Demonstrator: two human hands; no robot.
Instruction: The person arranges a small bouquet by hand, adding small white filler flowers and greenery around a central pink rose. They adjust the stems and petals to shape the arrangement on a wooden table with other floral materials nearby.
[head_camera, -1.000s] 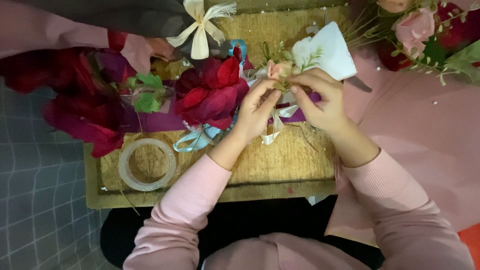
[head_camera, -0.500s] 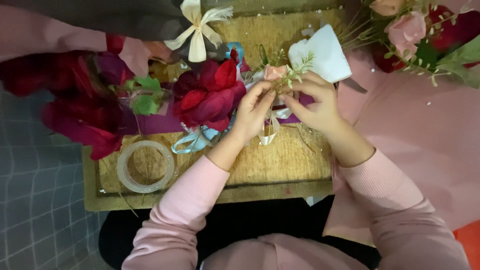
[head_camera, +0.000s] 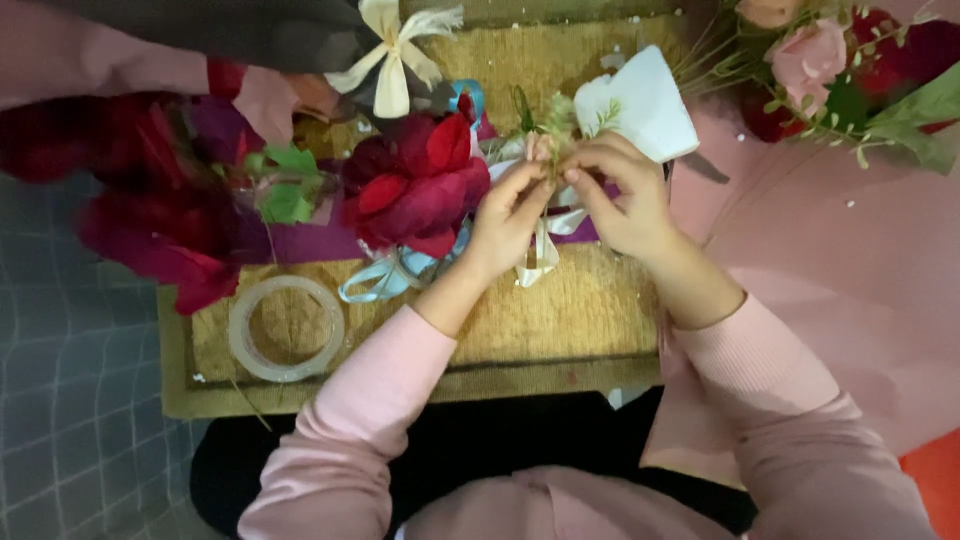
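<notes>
Right now your two hands meet over the middle of the burlap-covered tabletop (head_camera: 600, 320), and the small sprig bundle (head_camera: 553, 128) stands between their fingertips. Your left hand (head_camera: 507, 222) comes in from the lower left with fingers pressed together, pinching the bundle just beneath its pale green tips. Your right hand (head_camera: 622, 195) closes on the same spot from the right, thumb and forefinger pinched beside the left fingertips, touching them. The bundle's long axis runs away from you, roughly upright in the view: tips toward the far edge, stem end down behind your fingers, where a cream ribbon (head_camera: 541, 252) hangs toward you. Neither hand is nearer; both are on it.

Just left of your left hand, touching it or nearly so, lies the dark red flower (head_camera: 415, 185), with a pale blue ribbon (head_camera: 375, 280) looping beneath. A white folded cloth (head_camera: 640, 100) sits just beyond your right hand. The clear tape roll (head_camera: 286, 327) lies well apart to the left. Another person's hand (head_camera: 275, 100) works at the far left edge.
</notes>
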